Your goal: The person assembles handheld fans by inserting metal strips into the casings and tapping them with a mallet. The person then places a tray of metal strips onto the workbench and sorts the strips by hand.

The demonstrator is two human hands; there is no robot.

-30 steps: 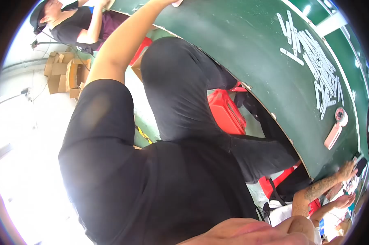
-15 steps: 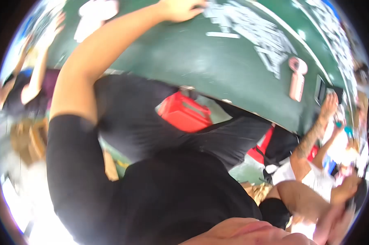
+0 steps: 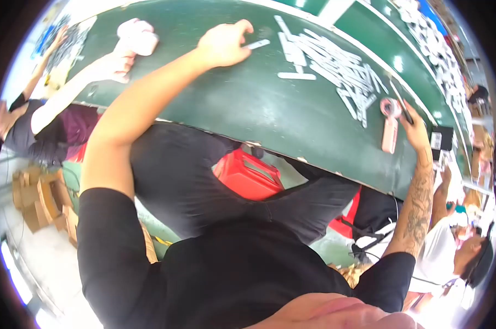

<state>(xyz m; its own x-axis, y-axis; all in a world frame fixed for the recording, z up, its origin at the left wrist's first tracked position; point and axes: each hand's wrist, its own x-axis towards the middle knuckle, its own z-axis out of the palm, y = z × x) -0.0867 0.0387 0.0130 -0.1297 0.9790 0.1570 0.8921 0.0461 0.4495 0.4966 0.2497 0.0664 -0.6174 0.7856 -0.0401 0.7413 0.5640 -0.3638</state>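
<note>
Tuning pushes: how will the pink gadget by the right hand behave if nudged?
The pink gadget looks like smooth, hard plastic, so probably stiff and apt to slide. Its round head is wider than the slim handle, so it may swivel rather than roll.

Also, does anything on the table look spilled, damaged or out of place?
Nothing stands out as spilled or damaged. The white strips lie in a jumbled heap on the table, but they look like loose parts; small flaws can't be seen.

brt | lwr-l overexp | sheen on table (image 3: 204, 101) | fisheye warp | dk corners | edges soft
</note>
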